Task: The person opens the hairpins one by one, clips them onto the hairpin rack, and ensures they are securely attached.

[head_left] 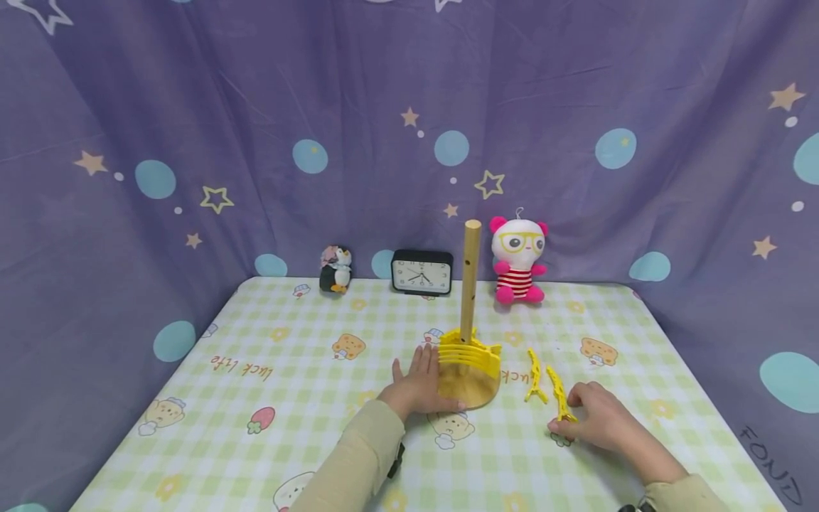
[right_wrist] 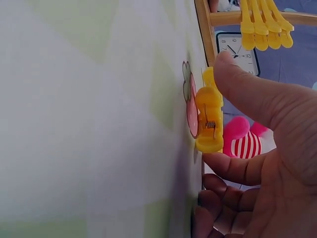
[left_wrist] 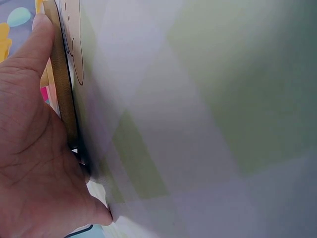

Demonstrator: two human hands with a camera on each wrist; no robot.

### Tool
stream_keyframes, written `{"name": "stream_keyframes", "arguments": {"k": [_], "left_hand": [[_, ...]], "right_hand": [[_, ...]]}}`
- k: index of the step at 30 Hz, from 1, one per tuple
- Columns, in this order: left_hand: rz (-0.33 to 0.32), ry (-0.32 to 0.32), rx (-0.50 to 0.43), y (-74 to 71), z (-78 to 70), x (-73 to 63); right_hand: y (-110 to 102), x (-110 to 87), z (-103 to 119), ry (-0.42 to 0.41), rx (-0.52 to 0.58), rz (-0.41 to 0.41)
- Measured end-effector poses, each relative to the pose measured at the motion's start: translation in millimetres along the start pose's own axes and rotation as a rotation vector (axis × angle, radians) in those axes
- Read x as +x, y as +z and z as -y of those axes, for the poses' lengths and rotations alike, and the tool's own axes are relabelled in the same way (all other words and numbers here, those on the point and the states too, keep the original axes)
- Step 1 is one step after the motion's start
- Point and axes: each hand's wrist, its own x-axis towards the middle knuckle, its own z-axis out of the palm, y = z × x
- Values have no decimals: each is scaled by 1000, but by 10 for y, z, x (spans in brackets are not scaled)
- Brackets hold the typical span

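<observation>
A wooden stand (head_left: 470, 284) with a round base (head_left: 470, 387) and an upright post is on the table. Several yellow hair clips (head_left: 470, 355) sit in a row low on the post. My left hand (head_left: 419, 384) rests against the base's left side, fingers straight, the thumb along its front edge. To the right, my right hand (head_left: 598, 416) pinches the near end of a loose yellow hair clip (head_left: 559, 391) between thumb and index finger; its spring shows in the right wrist view. Another loose clip (head_left: 534, 377) lies just left of that one.
Along the table's back edge stand a penguin figure (head_left: 335, 269), a black alarm clock (head_left: 422, 272) and a pink-and-white plush panda (head_left: 519, 263). A checked cloth (head_left: 307, 427) covers the table. Behind it hangs a purple curtain (head_left: 371, 85).
</observation>
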Motion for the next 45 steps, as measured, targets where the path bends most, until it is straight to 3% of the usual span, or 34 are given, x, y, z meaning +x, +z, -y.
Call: {"name": "stream_keyframes", "arguments": {"k": [10,18,23,30,39,42,45], "left_hand": [[-4,-7,14,31,15,46],[-10,-12,10,29,17,38],[-5,-11,8,3,2,6],[9,-16,18,-29,-23,-26],[-3,-17,9,12,3,26],[-3,-14,10,19,4,26],[-3,-13,11,26,5,24]], "right_hand": [[24,80,81,88,-59,48],[48,50,80,27,-76,7],[12,16,-10,-35,2,11],[-134,-19,-89,-70,216,83],[-218,-38,-71,66,260,-31],[-240,-26,-65,63,253,-67],[-261,-18,-41,7,203,-129]]}}
